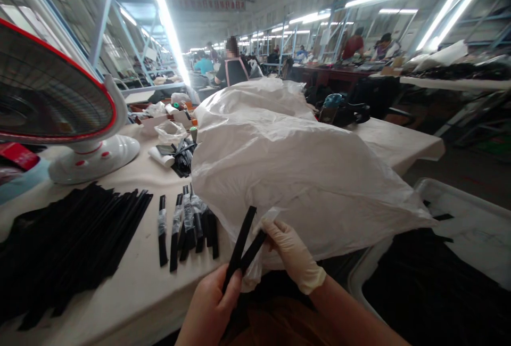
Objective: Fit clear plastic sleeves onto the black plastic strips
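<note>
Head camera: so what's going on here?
The bare left hand pinches the lower end of black strip material spread in a V, and the gloved right hand grips one upper end. Whether it is one strip or two is unclear. Beyond the hands spreads white plastic sheeting; to the left lie plastic-wrapped black bundles and a larger black pile.

High above and beyond the left hand (211, 303) and the right hand (293, 255), long lamps (167, 21) glare pure white. Ahead of the right hand, the plastic sheet (287, 170) shines softly. Left of the left hand, the dark pile (72, 245) loses its detail. Farther left, the fan (51, 90) looks stretched. Far beyond both hands, the room is hazy.
</note>
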